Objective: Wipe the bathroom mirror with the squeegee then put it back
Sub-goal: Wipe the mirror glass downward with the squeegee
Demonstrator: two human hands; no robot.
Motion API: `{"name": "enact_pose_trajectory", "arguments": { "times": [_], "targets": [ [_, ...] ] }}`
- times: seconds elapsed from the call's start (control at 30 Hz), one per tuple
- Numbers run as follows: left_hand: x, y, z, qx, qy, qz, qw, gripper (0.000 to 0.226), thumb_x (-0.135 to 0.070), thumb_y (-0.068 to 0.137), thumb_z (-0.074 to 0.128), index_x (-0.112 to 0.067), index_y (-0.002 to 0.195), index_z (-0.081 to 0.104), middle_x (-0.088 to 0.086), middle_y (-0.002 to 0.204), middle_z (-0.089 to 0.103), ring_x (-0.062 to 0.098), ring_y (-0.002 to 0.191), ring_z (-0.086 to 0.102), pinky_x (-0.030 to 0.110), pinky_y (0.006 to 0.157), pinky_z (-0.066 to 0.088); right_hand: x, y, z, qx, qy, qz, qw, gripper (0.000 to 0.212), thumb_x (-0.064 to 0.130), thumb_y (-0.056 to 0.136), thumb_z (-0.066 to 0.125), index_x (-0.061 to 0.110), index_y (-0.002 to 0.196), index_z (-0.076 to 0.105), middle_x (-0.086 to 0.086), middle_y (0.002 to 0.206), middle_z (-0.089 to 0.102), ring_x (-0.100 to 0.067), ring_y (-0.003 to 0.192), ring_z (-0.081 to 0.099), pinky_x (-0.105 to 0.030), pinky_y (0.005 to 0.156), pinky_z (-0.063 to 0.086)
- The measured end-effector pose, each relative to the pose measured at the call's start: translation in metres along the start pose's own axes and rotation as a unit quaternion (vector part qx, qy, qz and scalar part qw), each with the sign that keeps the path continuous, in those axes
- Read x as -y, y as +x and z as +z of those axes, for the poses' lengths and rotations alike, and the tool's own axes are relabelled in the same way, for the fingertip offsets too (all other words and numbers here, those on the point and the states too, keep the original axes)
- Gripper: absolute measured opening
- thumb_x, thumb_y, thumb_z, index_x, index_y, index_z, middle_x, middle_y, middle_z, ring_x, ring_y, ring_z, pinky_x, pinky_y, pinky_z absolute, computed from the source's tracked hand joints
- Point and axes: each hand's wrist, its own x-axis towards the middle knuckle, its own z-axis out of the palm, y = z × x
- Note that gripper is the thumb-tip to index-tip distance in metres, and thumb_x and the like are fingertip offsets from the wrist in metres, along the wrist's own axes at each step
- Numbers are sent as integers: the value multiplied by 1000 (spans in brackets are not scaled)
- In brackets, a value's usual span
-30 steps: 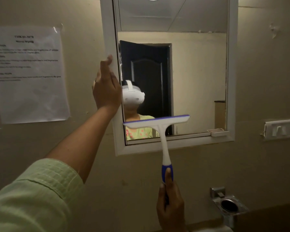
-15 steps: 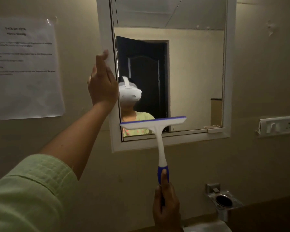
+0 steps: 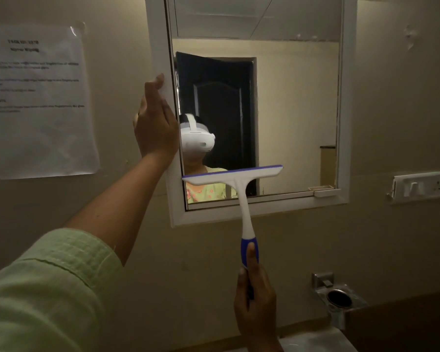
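Your right hand (image 3: pixel 255 303) is wrapped around the blue grip of the squeegee (image 3: pixel 239 189), thumb laid up along it. Its blade lies across the lower left part of the mirror (image 3: pixel 290 110), just above the bottom of the white frame (image 3: pixel 344 97). Your left hand (image 3: pixel 154 123) rests against the frame's left side, fingers loosely spread, holding nothing.

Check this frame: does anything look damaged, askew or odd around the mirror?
Slightly. The wall right of the mirror has a chipped patch near the top. The paper notice is wrinkled. The squeegee, held by the right hand, looks intact.
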Motion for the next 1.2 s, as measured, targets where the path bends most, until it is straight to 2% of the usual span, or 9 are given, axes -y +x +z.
{"name": "enact_pose_trajectory", "arguments": {
  "times": [0.17, 0.3, 0.43, 0.53, 0.67, 0.9, 0.97, 1.1, 1.2],
  "targets": [
    [-3, 0, -1, 1, -4, -9, 1000, 32, -17, 99, 30, -7, 126, 46, -1, 131, 55, 15, 111, 56, 32, 90, 45, -8, -17, -1, 14, -26, 11, 1000, 54, 33, 95, 38, 43, 142, 15, 3, 69, 49, -4, 51, 38, -18, 42, 40],
    [-5, 0, -2, 4, -2, -21, 1000, 33, -16, 99, 29, -6, 125, 46, -2, 132, 54, 15, 113, 56, 31, 90, 44, -13, -19, -11, 15, -40, 6, 999, 48, 37, 98, 32, 37, 144, 18, 6, 71, 44, -3, 54, 34, -10, 47, 33],
    [-7, -1, -4, 4, -2, -28, 1000, 34, -16, 98, 29, -9, 126, 46, -3, 132, 54, 18, 114, 55, 34, 91, 44, -16, -31, -13, 11, -42, 15, 999, 53, 33, 94, 38, 44, 142, 18, 7, 75, 49, -7, 55, 42, -21, 43, 42],
    [-8, -2, -5, 9, -5, -28, 1000, 33, -17, 98, 29, -9, 125, 46, -1, 132, 54, 21, 114, 55, 40, 93, 45, -17, -33, -17, 11, -33, 7, 999, 47, 43, 95, 35, 44, 141, 24, 15, 80, 53, -2, 52, 44, -16, 43, 42],
    [-7, -2, -5, 10, -6, -20, 1000, 32, -14, 97, 31, -8, 124, 46, 2, 131, 55, 25, 113, 55, 45, 92, 45, -9, -20, -26, -66, 5, 20, 998, 41, 45, 94, 42, 41, 135, 39, 20, 81, 56, -1, 43, 41, -9, 40, 35],
    [-7, -3, -6, 3, -8, 0, 1000, 33, -17, 98, 29, -9, 127, 43, 7, 126, 58, 28, 99, 61, 52, 85, 48, 36, 115, -61, -144, 50, -116, 982, 44, 20, 94, 43, 42, 130, 33, 38, 100, 51, 12, 66, 53, 1, 50, 40],
    [-6, -2, -5, -1, -9, 7, 1000, 33, -18, 98, 29, -10, 128, 42, 10, 120, 60, 30, 94, 61, 54, 81, 49, 46, 156, -69, -145, 66, -139, 977, 41, 16, 93, 44, 35, 129, 37, 39, 108, 49, 12, 77, 56, 0, 57, 43],
    [-5, -1, -5, -10, -4, 14, 1000, 34, -13, 98, 33, -12, 131, 41, 14, 117, 61, 33, 92, 61, 49, 80, 47, 55, 224, -79, -152, 53, -172, 972, 39, 17, 94, 48, 15, 132, 41, 41, 112, 48, 12, 87, 57, 0, 66, 44],
    [-6, -2, -6, -11, 4, 22, 1000, 37, -7, 97, 36, -11, 133, 41, 17, 116, 61, 34, 94, 60, 49, 80, 46, 59, 255, -81, -167, 21, -179, 969, 43, 25, 94, 48, 21, 136, 38, 46, 110, 42, 15, 92, 54, -3, 72, 47]
  ]
}}
